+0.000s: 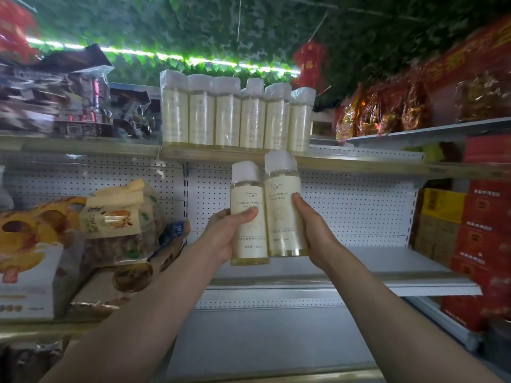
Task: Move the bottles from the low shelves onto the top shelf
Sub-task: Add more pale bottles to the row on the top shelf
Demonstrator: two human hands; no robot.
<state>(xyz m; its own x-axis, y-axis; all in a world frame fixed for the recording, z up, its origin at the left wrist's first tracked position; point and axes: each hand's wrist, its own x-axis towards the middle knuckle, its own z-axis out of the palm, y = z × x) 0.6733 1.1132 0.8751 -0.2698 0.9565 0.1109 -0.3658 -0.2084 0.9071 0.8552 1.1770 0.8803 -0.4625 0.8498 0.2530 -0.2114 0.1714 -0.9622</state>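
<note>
I have both hands raised in front of the shelving. My left hand has its grip clamped round a clear plastic bottle with a white cap and a cream label, thumb across the front of the label and fingers wrapped behind it. My right hand has its grip clamped on a second clear, cream-labelled bottle with a white cap, thumb lying up the right edge of the label. The two bottles stand upright and side by side, touching or very nearly so; the one on the right is held a little higher, its cap reaching the front lip of the top shelf. Both are in the air, between the top shelf and the white metal shelf below it.

On the top shelf I see a row of six matching bottles with white caps and cream labels, standing upright, close together and wrapped in clear film. The held bottles sit just under the right half of that row.

To the left of the row lie dark packaged goods in clear wrap. To the right, on a neighbouring shelf, are shiny red and gold bags. Lower left, snack bags with orange and beige printing lean on a shelf. Red cartons are stacked at the far right. Green artificial leaves cover the ceiling, with a strip light running across.
</note>
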